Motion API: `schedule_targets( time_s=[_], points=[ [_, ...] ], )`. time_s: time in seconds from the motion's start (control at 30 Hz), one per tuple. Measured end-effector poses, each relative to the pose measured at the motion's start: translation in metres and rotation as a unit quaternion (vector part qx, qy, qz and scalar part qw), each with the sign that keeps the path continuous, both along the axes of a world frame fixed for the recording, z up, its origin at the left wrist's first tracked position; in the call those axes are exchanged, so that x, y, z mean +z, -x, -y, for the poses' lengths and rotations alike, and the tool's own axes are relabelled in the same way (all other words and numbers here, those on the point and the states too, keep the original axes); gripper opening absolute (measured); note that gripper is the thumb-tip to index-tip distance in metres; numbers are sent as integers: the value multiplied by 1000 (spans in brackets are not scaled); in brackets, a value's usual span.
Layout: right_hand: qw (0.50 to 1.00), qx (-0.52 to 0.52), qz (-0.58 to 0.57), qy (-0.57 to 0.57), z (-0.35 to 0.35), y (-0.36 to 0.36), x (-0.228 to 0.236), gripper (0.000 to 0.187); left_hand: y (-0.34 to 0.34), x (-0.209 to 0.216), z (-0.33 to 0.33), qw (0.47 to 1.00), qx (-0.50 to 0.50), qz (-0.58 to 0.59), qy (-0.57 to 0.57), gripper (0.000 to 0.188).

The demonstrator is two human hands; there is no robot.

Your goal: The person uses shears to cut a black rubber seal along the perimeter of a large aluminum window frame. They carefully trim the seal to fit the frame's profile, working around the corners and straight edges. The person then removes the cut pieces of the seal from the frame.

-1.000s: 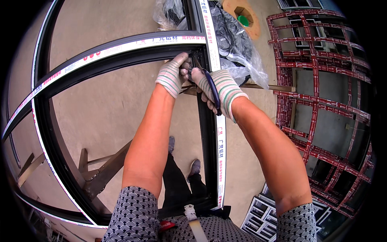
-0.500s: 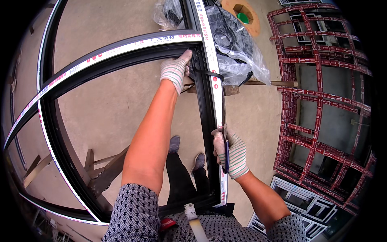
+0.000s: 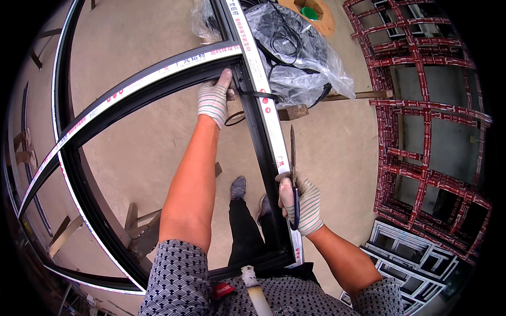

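A black window frame [image 3: 258, 134] with white, printed protective film on its faces stretches in front of me. My left hand [image 3: 213, 100], in a striped knit glove, is at the inner corner where the crossbar [image 3: 174, 62] meets the right-hand bar. Its thumb presses on the frame, and the fingers curl below. A black rubber strip [image 3: 258, 95] comes out beside that corner and crosses the white film. In my gloved right hand [image 3: 308, 206] is a pair of scissors [image 3: 293, 152] with dark blue handles, blades pointing away from me alongside the right-hand bar.
Beyond the frame lies clear plastic wrapping [image 3: 300, 58] around black coiled strip, near a round tan reel [image 3: 321, 21] holding a green item. Red-wrapped frames [image 3: 427, 131] stand at right, above white frames [image 3: 406, 258]. A wooden support [image 3: 145, 237] shows under the frame.
The view has shifted, so the frame sits slightly further left in it. My left thumb stays at the corner. The scissors remain in my right hand, blades now standing clearer of the bar.
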State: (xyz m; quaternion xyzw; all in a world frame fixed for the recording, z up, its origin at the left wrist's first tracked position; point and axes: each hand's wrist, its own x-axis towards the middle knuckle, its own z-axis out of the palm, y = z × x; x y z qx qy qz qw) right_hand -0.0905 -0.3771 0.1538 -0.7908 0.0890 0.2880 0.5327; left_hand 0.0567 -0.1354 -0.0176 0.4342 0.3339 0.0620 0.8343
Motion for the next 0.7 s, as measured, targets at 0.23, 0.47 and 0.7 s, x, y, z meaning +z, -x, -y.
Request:
schedule_targets(
  time_s=[0.23,0.47,0.7],
  points=[
    [1000,-16,-20,-5,8,0,-3,28,23,4,18,997,-57,-46,-25,44],
    [999,-9,7,-44,11,3,-11,29,15,26,28,987,-55,-78,-130,44],
    [997,-5,10,-70,14,2,-14,29,9,23,19,966,-88,-96,-225,39]
  ],
)
